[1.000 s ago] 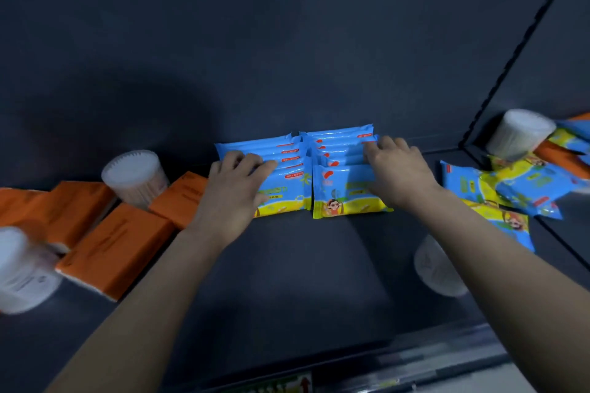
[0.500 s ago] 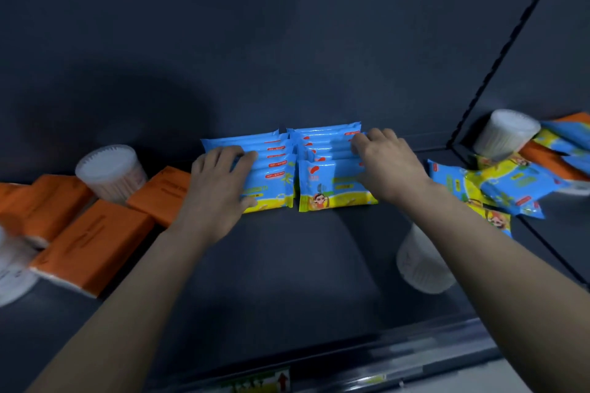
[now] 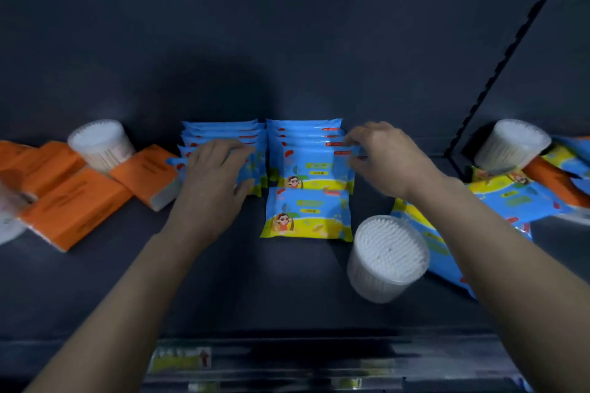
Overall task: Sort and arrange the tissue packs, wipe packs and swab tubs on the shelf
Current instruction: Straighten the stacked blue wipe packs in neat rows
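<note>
Two rows of blue and yellow wipe packs stand side by side at the back middle of the dark shelf. My left hand lies over the front of the left row, fingers curled over the pack tops and thumb on the front face. My right hand pinches the right edge of a pack in the right row. One wipe pack lies flat in front of that row. A white swab tub stands tilted under my right forearm.
Orange tissue packs lie scattered at the left around another swab tub. Loose wipe packs, an orange pack and a third swab tub sit at the right, past a slotted upright. The shelf's front rail runs below.
My right hand left the face of the right row and went to its right edge. One pack now lies flat in front of that row. My left hand stayed on the left row.
</note>
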